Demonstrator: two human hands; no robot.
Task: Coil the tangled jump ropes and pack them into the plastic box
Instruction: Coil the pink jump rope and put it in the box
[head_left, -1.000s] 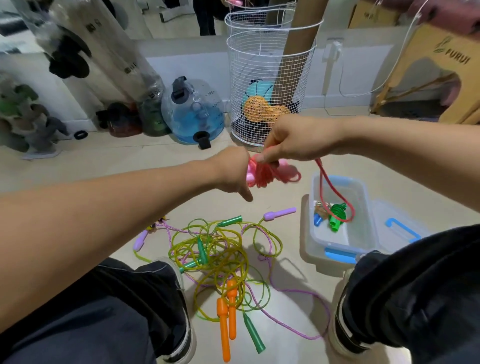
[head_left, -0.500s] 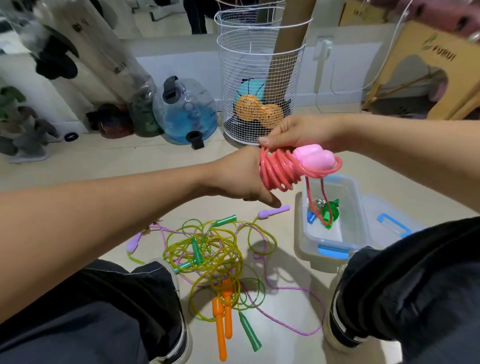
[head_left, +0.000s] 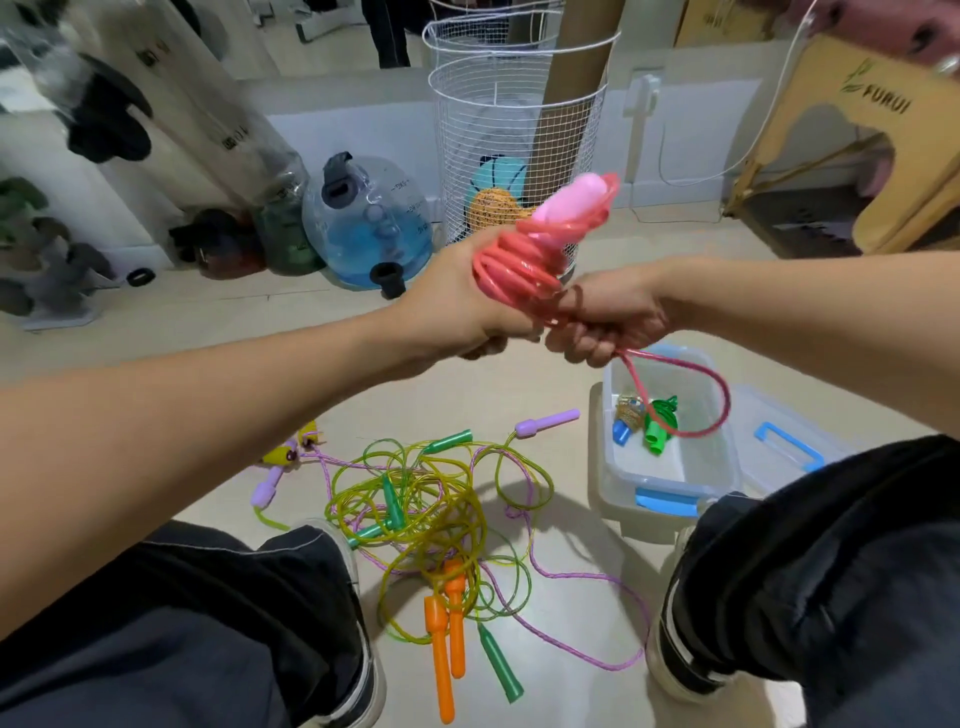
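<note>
Views: one, head-worn, wide-angle.
Position: above the person's knees, close over both forearms.
Facing: forward and down toward the floor (head_left: 519, 384), reaching the wall (head_left: 363, 119) behind.
Shared region: none; single view.

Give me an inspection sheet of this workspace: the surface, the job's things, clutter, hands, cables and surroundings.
Surface: pale floor, person seated with legs either side of the ropes.
Job's things: red jump rope coiled round its pink handles, a loose loop hanging over the plastic box; box open, a green and blue bundle inside, lid beside it; tangled ropes on the floor with green, orange and purple handles.
Clutter: water jug, dark items along the wall.
Hands: left hand grips the coil; right hand grips the trailing rope.
Cables: white cable by the wall.
Surroundings: wire basket holding balls, wooden stool.
</note>
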